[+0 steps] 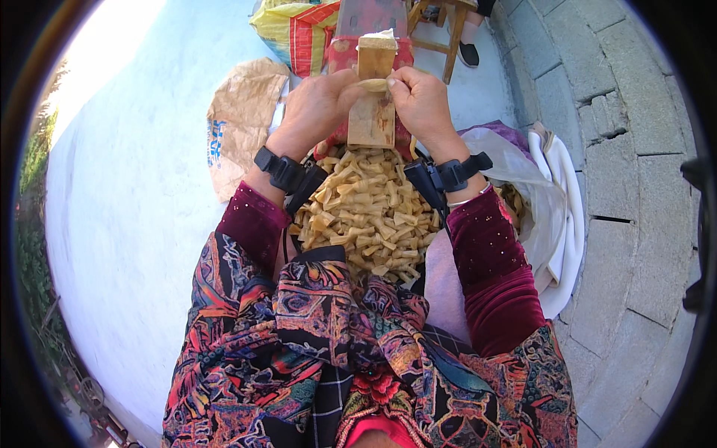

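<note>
Between both hands, a pale yellow, flexible strip (373,85) is stretched across a wooden block. My left hand (320,101) has its fingers closed on the strip's left end. The other end is pinched by my right hand (420,103), thumb and forefinger together. Under the strip lies a flat wooden piece (371,123), with a raised wooden block (376,56) just beyond it. Closer to my body is a heap of small yellowish-brown knotted pieces (366,209), similar in colour to the strip.
A brown paper sack (237,119) lies on the left, near a yellow and red woven bag (299,33). White sacking (553,216) is bunched at the right beside a grey block wall (635,194). A wooden stool (450,45) and another person's foot (468,54) are beyond.
</note>
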Demonstrator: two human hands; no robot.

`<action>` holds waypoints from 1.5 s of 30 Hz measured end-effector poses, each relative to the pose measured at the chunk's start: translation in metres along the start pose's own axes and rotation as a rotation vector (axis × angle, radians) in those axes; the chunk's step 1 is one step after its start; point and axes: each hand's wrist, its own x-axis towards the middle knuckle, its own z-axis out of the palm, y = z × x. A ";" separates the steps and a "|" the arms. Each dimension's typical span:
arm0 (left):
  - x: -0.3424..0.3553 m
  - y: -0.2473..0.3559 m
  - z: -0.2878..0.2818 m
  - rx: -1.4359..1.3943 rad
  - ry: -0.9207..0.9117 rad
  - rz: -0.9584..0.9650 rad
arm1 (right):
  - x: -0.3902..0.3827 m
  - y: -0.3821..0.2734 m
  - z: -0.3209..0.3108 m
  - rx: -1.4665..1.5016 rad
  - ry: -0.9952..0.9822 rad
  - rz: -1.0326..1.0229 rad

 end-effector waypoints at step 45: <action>-0.050 0.079 -0.027 -0.805 -0.017 -0.258 | -0.048 -0.067 -0.024 0.391 -0.164 -0.022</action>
